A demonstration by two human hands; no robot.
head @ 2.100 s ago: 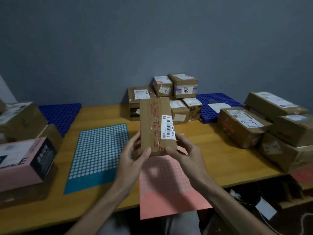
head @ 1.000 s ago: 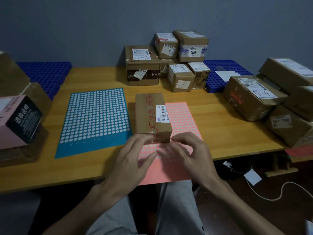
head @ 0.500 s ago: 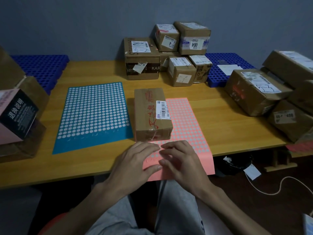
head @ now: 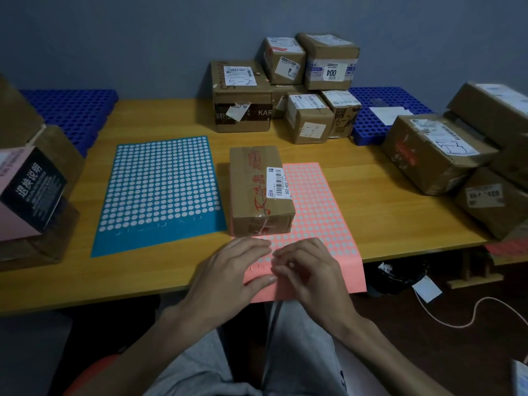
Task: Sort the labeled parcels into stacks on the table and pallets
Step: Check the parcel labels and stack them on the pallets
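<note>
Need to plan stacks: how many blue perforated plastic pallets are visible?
2. Left rear blue pallet; right rear blue pallet beside stacked cardboard parcels. Others may be hidden.

The room is dim, and the grey wall (head: 114, 38) takes a cool bluish cast that darkens toward the upper corners. Soft light seems to fall from above and slightly right. The central parcel (head: 257, 190) throws a faint shadow leftward on the table (head: 371, 224), and its tape shows a weak sheen. Below the table's near edge everything sinks to near black. The centre is fairly sharp, with the barcode label (head: 275, 182) partly readable. The pink box (head: 25, 192) at the near left is soft and smeared. The wide lens bows the table edge and tilts the boxes at both sides outward.
</note>
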